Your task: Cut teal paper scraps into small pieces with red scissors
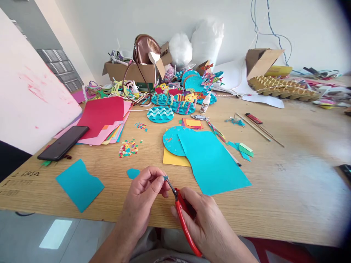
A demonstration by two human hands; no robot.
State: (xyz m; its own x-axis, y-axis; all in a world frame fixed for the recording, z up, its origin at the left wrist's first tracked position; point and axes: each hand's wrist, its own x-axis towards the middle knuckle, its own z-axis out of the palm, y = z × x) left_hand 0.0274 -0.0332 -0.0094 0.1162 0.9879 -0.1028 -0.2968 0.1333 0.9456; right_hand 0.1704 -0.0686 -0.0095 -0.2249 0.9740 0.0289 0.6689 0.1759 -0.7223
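My left hand (149,186) pinches a tiny scrap of blue paper (165,178) between thumb and fingertips; most of the scrap is hidden. In my right hand (204,215) is a pair of scissors (182,215) with red handles, its blade tips right at the scrap. Just beyond my left hand lies a small blue paper piece (133,173). A large blue sheet (214,160) with one wavy edge rests ahead of my right hand, overlapping a blue speckled disc (173,140) and yellow paper (175,157). Another blue sheet (79,184) lies to the left.
Paper dots (128,148), a dark phone (63,142) and stacked coloured paper (101,118) are on the left. Decorated blue wave pieces (160,114) and a glue bottle (205,103) stand farther back. Wooden sticks (253,126) and paper scraps (244,149) lie to the right.
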